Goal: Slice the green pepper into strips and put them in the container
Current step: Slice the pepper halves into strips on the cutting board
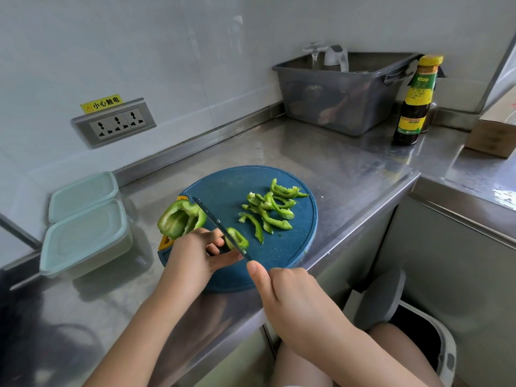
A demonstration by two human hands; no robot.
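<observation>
You can read one sign here: the yellow sticker (101,103) on the wall, just above the socket panel (113,122), says 小心触电 beside a small warning triangle. The yellow-and-green label on the sauce bottle (415,104) has print too small to read.

left hand (192,255) — bare, forearm (145,325) bare to frame edge | right hand (290,297) — bare, thumbnail (252,268) short, plain | legs (301,367): two, bare at the knees

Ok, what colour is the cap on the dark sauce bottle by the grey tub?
Yellow; the dark sauce bottle's cap shows best in the head view.
</observation>
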